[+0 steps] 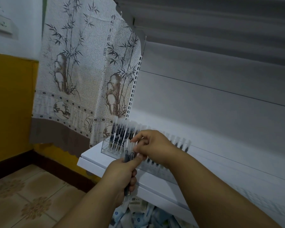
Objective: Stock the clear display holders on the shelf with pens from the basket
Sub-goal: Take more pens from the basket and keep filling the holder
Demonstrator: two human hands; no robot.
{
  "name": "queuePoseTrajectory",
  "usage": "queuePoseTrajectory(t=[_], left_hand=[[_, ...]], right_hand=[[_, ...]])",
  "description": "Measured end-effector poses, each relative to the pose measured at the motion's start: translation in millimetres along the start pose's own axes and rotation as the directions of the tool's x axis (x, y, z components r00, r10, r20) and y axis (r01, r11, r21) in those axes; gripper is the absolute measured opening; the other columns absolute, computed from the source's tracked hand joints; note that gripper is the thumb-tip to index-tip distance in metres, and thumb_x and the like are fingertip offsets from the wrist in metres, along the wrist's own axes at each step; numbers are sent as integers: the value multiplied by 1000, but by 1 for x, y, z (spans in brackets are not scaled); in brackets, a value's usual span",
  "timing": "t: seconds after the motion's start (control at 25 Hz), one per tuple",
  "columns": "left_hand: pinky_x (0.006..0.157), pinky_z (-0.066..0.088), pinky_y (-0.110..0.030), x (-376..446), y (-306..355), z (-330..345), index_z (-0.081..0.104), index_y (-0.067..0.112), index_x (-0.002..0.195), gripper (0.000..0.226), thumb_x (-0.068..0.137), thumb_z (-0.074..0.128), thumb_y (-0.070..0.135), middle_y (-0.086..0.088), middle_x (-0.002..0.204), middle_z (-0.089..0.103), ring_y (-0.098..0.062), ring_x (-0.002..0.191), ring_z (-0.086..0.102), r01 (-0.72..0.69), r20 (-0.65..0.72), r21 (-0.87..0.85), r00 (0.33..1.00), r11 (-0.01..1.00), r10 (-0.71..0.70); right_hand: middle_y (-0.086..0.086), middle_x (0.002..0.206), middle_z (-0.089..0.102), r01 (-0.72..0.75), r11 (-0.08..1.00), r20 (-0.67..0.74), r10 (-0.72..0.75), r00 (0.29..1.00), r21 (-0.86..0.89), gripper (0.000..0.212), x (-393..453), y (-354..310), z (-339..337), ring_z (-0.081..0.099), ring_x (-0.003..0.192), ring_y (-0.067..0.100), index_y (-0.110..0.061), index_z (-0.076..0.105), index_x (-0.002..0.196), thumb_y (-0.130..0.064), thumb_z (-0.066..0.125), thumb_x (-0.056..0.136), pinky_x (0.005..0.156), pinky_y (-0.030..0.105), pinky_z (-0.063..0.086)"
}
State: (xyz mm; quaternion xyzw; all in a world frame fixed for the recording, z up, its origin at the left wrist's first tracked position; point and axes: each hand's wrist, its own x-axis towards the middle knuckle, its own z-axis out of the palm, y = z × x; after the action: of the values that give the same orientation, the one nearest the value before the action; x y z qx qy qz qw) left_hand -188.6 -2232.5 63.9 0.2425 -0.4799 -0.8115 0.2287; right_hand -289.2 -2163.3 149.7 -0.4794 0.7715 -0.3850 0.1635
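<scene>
My left hand (122, 176) grips a bunch of dark pens with frosted caps (128, 153), held upright in front of the white shelf (95, 162). My right hand (155, 147) pinches the cap end of one pen at the top of that bunch. Behind my hands a clear display holder (109, 147) stands on the shelf's left end with several pens upright in it. More pens (181, 143) run in a row to the right, partly hidden by my right hand. No basket can be made out.
A bamboo-print curtain (82, 71) hangs to the left of the shelf's slotted upright (133, 89). Packaged goods (138, 214) lie below the shelf. A tiled floor (23, 195) and yellow wall (10, 99) are at the left.
</scene>
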Motion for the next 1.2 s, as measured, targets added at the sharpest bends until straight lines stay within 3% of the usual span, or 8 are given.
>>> queuePoseTrajectory(t=[0.24,0.32,0.44,0.48,0.56,0.76,1.08,1.2], left_hand=[[43,28,-25,-2,-3,2,55,8,91,33,84,75,34,-3,55,41,-16,44,32,-43,40,64,998,997,40],[43,29,-26,-3,-3,-3,55,9,89,36,81,76,37,-4,58,45,-16,44,34,-48,71,73,997,996,42],[43,31,-26,0,-4,-18,53,9,87,44,71,77,42,-5,59,48,-17,45,34,-48,62,49,997,998,45],[43,30,-26,2,-5,-23,52,9,85,45,69,76,43,-5,58,47,-17,44,33,-46,48,30,998,998,44],[43,29,-25,4,-6,-24,52,9,85,42,77,72,45,-4,56,46,-17,44,32,-25,42,-2,999,1000,25],[43,29,-25,4,-5,-22,53,9,86,41,89,61,48,-3,56,44,-16,43,31,16,68,-59,998,998,-12],[45,29,-26,2,-8,-18,57,8,89,30,95,59,37,-5,62,46,-16,44,32,55,103,-85,994,995,-46],[46,28,-26,0,-7,-15,58,7,91,24,97,57,31,-5,63,47,-16,43,33,58,114,-85,992,995,-48]], right_hand=[[14,84,72,-56,996,-68,61,996,72,15,-6,0,3,66,74,19,-14,67,93,-13,77,83,71,37,56],[10,91,71,-55,993,-221,76,972,101,14,-8,-1,-6,65,74,20,-18,65,95,-15,75,85,67,35,56],[-5,94,64,79,991,-656,12,755,109,10,-9,1,-35,64,77,16,-23,60,99,-19,66,92,63,30,57],[-10,92,62,113,993,-743,-62,666,18,8,-9,4,-41,64,78,16,-25,59,99,-21,64,93,67,34,58],[-15,89,61,135,978,-771,-210,601,-161,7,-7,10,-42,61,77,12,-28,57,98,-24,61,94,72,35,56],[-13,91,61,127,948,-691,-300,657,-292,7,5,30,-16,59,73,12,-27,54,89,-24,56,95,67,30,52],[-8,86,61,-17,918,-345,-131,929,-396,13,27,24,-28,59,64,12,-20,64,106,-19,57,96,66,29,50],[-2,99,63,-60,864,-355,-141,924,-499,26,25,22,-21,61,79,17,-21,62,121,-27,53,97,74,32,51]])
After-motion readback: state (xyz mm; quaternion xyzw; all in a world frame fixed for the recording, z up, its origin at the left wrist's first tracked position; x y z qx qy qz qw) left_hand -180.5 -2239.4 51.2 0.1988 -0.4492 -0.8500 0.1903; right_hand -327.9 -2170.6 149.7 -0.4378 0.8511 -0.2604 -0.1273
